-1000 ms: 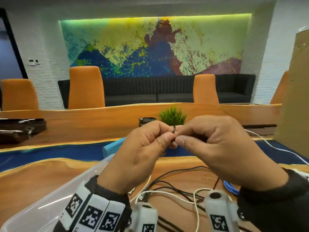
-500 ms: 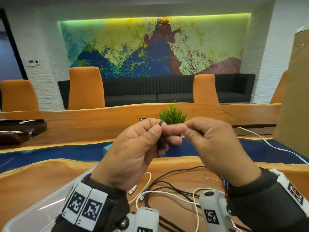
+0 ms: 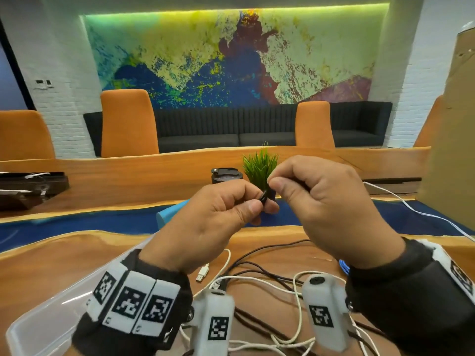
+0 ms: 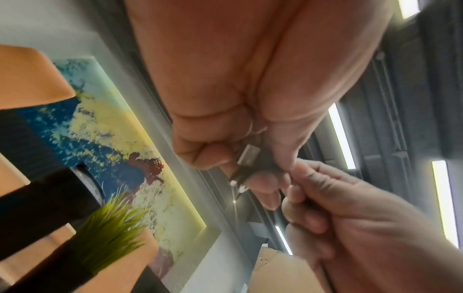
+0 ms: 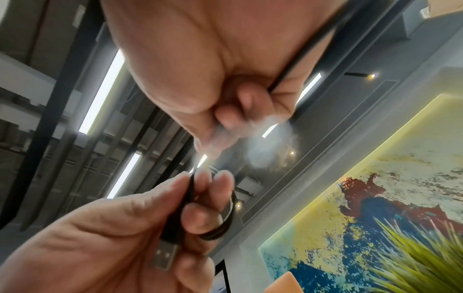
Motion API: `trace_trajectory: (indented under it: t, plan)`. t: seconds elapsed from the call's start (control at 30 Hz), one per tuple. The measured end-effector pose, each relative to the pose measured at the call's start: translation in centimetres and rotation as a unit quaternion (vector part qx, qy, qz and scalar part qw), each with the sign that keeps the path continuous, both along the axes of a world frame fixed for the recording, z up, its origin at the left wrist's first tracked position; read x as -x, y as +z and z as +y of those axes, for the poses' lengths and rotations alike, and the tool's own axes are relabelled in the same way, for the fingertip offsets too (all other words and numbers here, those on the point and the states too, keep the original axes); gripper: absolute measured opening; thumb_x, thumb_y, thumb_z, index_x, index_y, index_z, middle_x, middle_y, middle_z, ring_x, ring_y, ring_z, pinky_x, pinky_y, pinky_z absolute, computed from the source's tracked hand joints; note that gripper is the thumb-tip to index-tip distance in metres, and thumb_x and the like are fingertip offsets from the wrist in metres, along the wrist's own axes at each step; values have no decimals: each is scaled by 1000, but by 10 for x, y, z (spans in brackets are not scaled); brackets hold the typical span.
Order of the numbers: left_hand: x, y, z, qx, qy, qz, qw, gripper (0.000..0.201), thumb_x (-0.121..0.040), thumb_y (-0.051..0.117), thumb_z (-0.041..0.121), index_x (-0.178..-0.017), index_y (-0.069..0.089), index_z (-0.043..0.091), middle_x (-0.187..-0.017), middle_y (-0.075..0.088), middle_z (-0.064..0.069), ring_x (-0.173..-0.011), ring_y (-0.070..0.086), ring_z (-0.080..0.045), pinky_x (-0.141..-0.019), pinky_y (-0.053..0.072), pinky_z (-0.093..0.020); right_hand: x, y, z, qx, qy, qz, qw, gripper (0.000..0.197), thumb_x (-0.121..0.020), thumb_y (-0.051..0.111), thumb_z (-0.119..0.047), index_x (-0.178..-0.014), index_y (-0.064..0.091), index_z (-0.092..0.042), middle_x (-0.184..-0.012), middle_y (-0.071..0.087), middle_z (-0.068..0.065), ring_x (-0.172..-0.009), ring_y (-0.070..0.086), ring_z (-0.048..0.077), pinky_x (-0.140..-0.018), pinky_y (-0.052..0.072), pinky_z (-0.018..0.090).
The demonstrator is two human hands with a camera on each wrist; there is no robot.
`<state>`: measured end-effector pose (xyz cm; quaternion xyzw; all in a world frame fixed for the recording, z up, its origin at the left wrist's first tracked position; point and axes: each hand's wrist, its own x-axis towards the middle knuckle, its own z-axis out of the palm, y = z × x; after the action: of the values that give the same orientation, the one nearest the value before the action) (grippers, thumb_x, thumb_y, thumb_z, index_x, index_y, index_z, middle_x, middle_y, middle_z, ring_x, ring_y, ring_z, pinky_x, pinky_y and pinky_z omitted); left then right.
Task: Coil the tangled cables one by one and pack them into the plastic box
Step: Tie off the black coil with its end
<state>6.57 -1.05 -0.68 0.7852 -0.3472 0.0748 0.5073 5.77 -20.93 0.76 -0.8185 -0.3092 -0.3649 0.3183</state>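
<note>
Both hands are raised above the table. My left hand (image 3: 221,217) pinches a black cable (image 3: 264,197) near its USB plug (image 5: 165,255), with a small coil (image 5: 226,218) looped round its fingers. My right hand (image 3: 316,201) is just right of it and pinches the same cable, whose free length runs across its palm (image 5: 300,59). The plug (image 4: 248,156) also shows under the left thumb. The clear plastic box (image 3: 38,325) lies at lower left. Tangled black and white cables (image 3: 257,278) lie on the table below the hands.
A white USB plug (image 3: 203,272) and a blue cable (image 3: 343,265) lie among the tangle. Behind the hands stand a green plant (image 3: 259,165) and a black round object (image 3: 226,174). A cardboard box (image 3: 449,124) rises at right, a light blue object (image 3: 167,214) sits behind the left hand.
My right hand has swung from in front of the left fingertips up and to the right with the black cable. The left hand keeps its hold and has sunk slightly.
</note>
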Motion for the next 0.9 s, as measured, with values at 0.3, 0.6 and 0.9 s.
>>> trace_trajectory:
  t: [0.3,0.6,0.9]
  plan:
    - [-4,5,7,312,-86,247,913,26,-89,50,18,-75,71,18,-84,67,-3,-71,59,-10,-69,49,-24,-26,-17,-14,5,-121,58,991,17,-97,56,-23,-101,72,-25,-89,64,-10,-84,55,5,-73,44,20]
    - [-9,4,-1,348,-52,271,896,20,-88,55,20,-77,72,17,-75,62,-3,-65,54,-11,-64,48,-23,-17,-11,-1,-255,22,229,939,14,-93,63,-10,-91,74,-18,-77,72,0,-68,67,9,-64,57,26]
    - [-8,-2,-11,365,-72,310,875,16,-87,56,19,-82,71,14,-71,62,-1,-57,56,-7,-62,49,-22,-13,-7,7,-491,269,415,717,25,-81,60,-13,-104,65,-4,-79,69,9,-63,64,13,-57,58,24]
